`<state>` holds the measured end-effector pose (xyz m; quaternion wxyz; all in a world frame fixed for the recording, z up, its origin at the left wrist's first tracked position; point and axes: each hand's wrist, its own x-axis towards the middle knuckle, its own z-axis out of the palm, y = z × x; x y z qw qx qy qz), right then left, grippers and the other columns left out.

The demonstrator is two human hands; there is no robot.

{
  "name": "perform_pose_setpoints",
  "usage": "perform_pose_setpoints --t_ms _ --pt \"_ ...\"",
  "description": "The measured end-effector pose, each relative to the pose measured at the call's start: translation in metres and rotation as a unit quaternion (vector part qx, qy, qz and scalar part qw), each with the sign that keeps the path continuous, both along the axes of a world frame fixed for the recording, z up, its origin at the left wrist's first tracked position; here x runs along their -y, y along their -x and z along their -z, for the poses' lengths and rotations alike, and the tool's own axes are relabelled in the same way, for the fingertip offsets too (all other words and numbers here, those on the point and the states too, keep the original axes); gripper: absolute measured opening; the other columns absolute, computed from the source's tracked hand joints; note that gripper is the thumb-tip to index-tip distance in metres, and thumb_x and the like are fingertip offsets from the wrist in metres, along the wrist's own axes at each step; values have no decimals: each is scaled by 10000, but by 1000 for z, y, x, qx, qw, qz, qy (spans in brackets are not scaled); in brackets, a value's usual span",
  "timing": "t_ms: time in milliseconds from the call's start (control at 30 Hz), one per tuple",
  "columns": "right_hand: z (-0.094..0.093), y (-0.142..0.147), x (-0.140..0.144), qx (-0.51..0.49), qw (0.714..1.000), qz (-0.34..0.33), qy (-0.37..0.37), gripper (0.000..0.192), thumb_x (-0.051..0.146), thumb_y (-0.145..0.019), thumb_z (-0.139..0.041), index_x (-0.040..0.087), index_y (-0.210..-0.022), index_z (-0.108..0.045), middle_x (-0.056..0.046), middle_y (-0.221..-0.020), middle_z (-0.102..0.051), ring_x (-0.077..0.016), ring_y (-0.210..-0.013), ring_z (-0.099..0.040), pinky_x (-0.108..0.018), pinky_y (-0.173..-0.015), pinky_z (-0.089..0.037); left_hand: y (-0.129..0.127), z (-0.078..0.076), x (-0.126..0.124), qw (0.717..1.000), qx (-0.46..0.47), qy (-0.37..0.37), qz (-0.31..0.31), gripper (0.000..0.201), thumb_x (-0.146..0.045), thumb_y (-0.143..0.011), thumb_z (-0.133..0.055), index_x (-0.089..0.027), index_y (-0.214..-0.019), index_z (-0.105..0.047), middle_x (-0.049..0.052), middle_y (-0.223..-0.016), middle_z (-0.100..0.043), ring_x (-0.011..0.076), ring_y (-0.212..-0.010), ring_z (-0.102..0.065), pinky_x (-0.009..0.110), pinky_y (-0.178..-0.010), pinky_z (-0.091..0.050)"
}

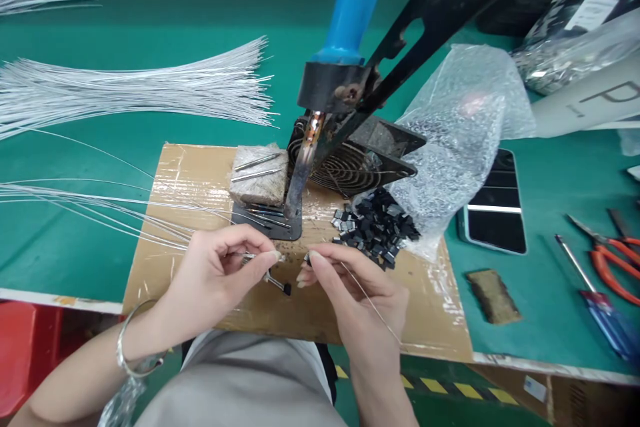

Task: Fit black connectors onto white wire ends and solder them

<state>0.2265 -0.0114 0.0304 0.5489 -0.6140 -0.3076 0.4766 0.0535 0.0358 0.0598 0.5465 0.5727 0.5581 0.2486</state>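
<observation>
My left hand pinches thin white wires between thumb and forefinger. A small black connector sticks out below those fingers on a wire end. My right hand is closed, with a tiny black connector at its fingertips, partly hidden. A thin strand of solder wire also runs through this hand and past the wrist. Just above both hands, a soldering iron with a blue handle points down from a black bracket. Several loose black connectors lie heaped beyond my right hand.
Cardboard covers the green bench. Behind the iron's tip stand a fan and a grey block with metal rods. A wire bundle lies left; bubble wrap, a phone, pliers and a screwdriver are right.
</observation>
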Motion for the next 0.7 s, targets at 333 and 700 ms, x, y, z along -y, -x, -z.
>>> perform_pose_setpoints --t_ms 333,700 --pt "4 3 -5 -6 996 -74 -58 158 204 -904 -759 326 -941 -852 19 -736 -766 -110 -584 -700 -189 -558 -599 -3 -3 -1 999 48 9 1 154 -274 -931 -642 -176 -823 -696 75 -912 -752 168 -755 -649 248 -547 -398" --pt "1 9 -8 9 994 -74 -85 230 136 -898 -738 324 -954 -858 28 -705 -751 -78 -546 -669 -145 -530 -583 -8 -5 -1 999 50 -3 -12 133 -210 -916 -644 -173 -797 -690 47 -891 -737 134 -721 -641 220 -553 -415"
